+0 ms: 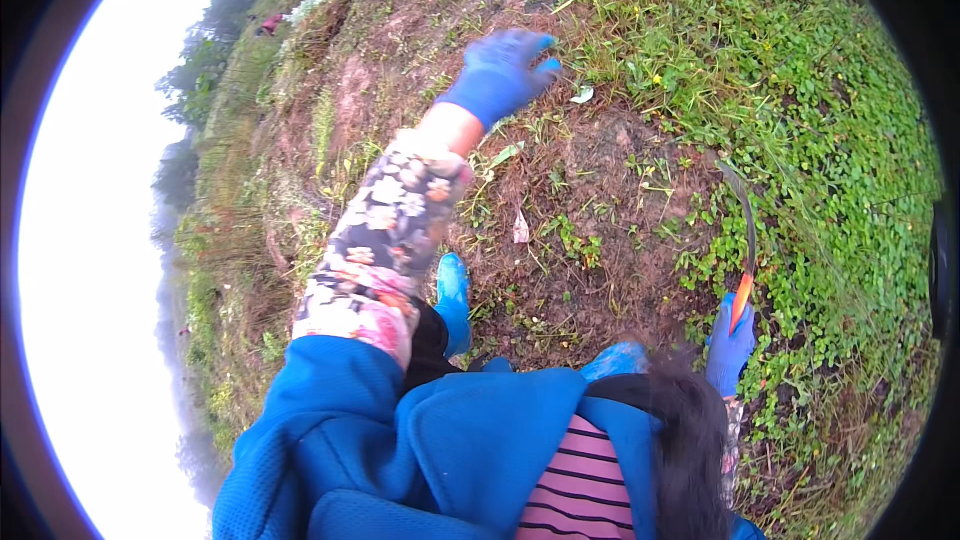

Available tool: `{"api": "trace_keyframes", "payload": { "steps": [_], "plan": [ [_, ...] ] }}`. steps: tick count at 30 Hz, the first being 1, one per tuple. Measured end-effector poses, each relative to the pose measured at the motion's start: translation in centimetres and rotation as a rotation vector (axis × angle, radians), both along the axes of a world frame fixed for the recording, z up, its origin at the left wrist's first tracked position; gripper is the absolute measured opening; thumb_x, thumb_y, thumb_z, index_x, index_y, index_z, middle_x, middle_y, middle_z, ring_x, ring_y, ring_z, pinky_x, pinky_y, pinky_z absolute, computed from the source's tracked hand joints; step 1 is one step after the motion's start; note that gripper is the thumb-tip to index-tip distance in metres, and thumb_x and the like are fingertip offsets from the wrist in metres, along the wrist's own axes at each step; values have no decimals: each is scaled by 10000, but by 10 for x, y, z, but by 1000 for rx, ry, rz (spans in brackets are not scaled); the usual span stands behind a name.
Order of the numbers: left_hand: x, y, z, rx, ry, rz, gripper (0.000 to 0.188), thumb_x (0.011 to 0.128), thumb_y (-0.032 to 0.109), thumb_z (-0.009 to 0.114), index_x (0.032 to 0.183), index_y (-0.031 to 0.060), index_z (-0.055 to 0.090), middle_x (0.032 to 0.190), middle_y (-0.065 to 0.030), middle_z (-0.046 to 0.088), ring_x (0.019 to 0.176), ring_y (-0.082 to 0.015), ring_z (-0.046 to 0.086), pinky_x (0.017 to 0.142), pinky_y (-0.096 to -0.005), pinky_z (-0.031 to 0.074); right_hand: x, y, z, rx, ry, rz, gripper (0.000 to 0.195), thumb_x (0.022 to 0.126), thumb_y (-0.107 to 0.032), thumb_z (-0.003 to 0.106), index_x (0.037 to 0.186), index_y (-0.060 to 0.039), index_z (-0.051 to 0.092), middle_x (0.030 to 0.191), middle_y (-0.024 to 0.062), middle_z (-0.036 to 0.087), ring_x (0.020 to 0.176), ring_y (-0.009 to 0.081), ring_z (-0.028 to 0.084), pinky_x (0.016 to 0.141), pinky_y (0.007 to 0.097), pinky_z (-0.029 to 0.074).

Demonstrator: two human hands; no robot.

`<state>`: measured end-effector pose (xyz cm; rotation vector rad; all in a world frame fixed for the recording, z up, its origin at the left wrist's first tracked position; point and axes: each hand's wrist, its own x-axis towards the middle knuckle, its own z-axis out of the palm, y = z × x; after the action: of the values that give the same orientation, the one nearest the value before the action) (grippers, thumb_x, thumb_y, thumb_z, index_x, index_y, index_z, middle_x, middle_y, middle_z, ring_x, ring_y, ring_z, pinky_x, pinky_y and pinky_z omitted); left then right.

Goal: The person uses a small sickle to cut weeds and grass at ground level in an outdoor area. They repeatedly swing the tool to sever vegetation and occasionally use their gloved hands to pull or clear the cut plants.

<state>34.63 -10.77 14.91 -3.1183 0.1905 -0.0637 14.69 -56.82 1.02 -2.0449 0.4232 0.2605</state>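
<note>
My left hand [501,76], in a blue work glove, is stretched out over the ground with thumb and fingers apart and holds nothing. A floral sleeve cover [375,240] wraps that forearm. At the right, my right hand [727,356], gloved the same way, grips the orange handle [741,303] of a sickle. The curved, dark blade [747,221] points away from me over the edge of low green plants [832,240]. Beneath my hands lies brown soil [637,202] with cut stems and small weeds.
My blue boots [453,292] stand on the soil. Taller grass [675,37] grows ahead, beside a pale leaf [582,94]. A dry leaf [520,226] lies nearer me. On the slope far to the left, a person in red [270,24] is bent over, with trees [199,67] beyond.
</note>
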Motion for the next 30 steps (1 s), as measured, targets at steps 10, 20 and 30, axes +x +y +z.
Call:
{"api": "trace_keyframes", "payload": {
  "steps": [10, 20, 30],
  "plan": [
    [43, -44, 158, 530, 105, -202, 461, 931, 418, 608, 1293, 133, 593, 1247, -118, 590, 1193, -320, 540, 1008, -464, 425, 30, 5, -91, 364, 32, -90, 250, 969, -220, 622, 1116, -20, 596, 793, 45, 580, 691, 124, 545, 633, 300, 472],
    [12, -115, 80, 336, 830, -464, 528, 911, 458, 604, 1314, 118, 593, 1268, -127, 604, 1190, -321, 567, 983, -466, 457, 12, 30, -63, 237, -55, 79, 294, 965, -247, 647, 1156, -27, 608, 890, 133, 661, 749, 251, 641, 673, 392, 503],
    [32, -148, -73, -291, 681, -973, 479, 910, 279, 658, 1336, 85, 555, 1354, -152, 551, 1208, -365, 559, 988, -483, 479, 38, -24, 39, -39, -282, 115, 308, 900, -160, 707, 1158, -36, 596, 839, 165, 680, 696, 321, 675, 636, 383, 523]
  ]
}}
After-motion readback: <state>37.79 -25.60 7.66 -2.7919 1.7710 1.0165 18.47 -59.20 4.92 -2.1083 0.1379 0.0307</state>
